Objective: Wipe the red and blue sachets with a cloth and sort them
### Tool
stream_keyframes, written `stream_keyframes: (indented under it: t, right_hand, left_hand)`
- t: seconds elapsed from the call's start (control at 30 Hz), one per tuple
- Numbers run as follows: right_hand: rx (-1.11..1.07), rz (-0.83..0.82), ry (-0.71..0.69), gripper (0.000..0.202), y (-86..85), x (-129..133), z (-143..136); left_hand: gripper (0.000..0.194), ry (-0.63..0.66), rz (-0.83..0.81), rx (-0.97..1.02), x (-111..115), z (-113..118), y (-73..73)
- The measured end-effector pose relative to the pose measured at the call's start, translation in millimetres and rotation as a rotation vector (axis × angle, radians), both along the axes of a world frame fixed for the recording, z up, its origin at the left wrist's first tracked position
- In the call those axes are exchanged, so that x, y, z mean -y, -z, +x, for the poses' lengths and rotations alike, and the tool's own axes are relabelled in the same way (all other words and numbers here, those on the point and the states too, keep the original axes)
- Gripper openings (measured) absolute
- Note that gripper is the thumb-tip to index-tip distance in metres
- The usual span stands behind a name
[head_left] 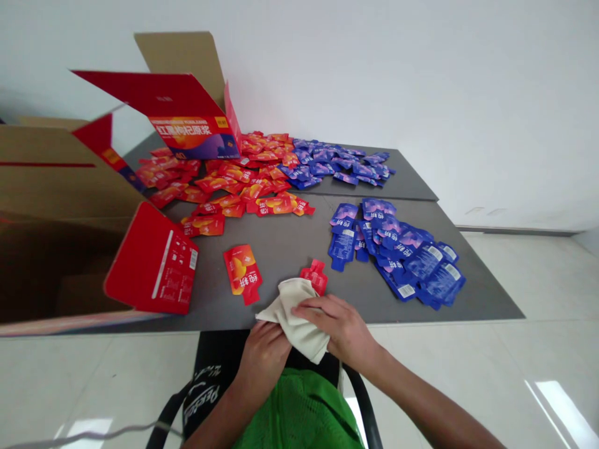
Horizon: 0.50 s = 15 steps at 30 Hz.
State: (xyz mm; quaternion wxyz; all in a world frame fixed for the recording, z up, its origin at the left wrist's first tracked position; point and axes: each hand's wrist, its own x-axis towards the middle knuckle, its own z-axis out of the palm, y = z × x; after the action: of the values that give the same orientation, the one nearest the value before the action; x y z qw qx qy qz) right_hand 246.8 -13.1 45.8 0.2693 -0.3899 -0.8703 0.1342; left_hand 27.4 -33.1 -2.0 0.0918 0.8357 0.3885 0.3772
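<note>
A cream-coloured cloth (297, 315) is bunched between my hands at the table's front edge. My left hand (266, 352) grips its lower left side, fingers closed on the fabric. From the right, my right hand (339, 324) presses and pinches the cloth's upper right. Just behind the cloth lies a red sachet (316, 274), partly covered by it. Another red sachet (243, 272) rests flat to the left, apart from both hands. Whether anything is inside the cloth is hidden.
Blue sachets (397, 249) are piled at right, with more blue sachets (332, 161) farther back. Red sachets (243, 181) spread across the back left. An open red carton (201, 134) stands behind them. A large open box (51, 262) occupies the left edge of the grey table (299, 231).
</note>
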Motion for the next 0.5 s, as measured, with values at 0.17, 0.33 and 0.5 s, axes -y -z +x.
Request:
stream_keyframes:
  t: [0.17, 0.33, 0.5]
  right_hand:
    - [-0.043, 0.032, 0.149, 0.053, 11.1, -44.9, 15.6]
    - [-0.052, 0.152, 0.267, 0.047, 0.1, -60.0, 30.6]
    - [-0.287, 0.276, 0.527, 0.042, -4.8, -12.4, 40.9]
  left_hand:
    - [0.027, 0.064, 0.05, -0.018, -2.3, -0.9, -3.1]
    - [0.023, 0.066, 0.029, -0.005, -3.2, 0.3, -11.2]
    - [0.02, -0.014, -0.069, 0.017, -22.4, 15.8, -35.1]
